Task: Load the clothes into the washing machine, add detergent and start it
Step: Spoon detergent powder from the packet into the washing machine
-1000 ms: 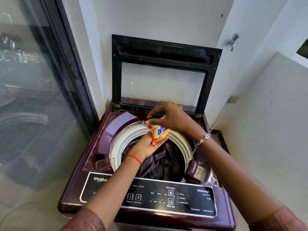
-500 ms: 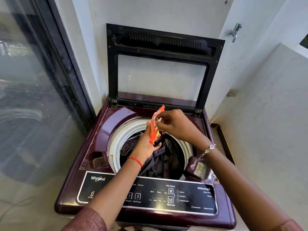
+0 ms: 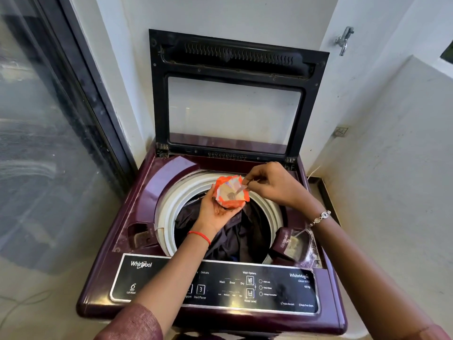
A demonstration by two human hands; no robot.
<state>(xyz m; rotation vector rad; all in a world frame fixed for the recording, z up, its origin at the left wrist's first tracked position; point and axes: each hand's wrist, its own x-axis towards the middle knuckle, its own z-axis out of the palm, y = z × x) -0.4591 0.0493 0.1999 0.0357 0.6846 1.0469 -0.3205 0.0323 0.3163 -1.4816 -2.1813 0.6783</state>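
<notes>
Head: left hand (image 3: 215, 210) and right hand (image 3: 272, 185) hold one opened sachet (image 3: 230, 196)

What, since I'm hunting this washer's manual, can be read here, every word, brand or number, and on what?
"Whirlpool": panel, left
"6": below it
"Delicate": panel
"3": panel button
"Start/Pause": under that button
"Wash Options": panel
"Wash": panel
"Rinse": panel
"Dry": panel
"Water Level": panel
"WhiteMagic": panel, right
"6.0 kg": below it
Unreadable: other small panel labels; print on drawer and sachet.
</notes>
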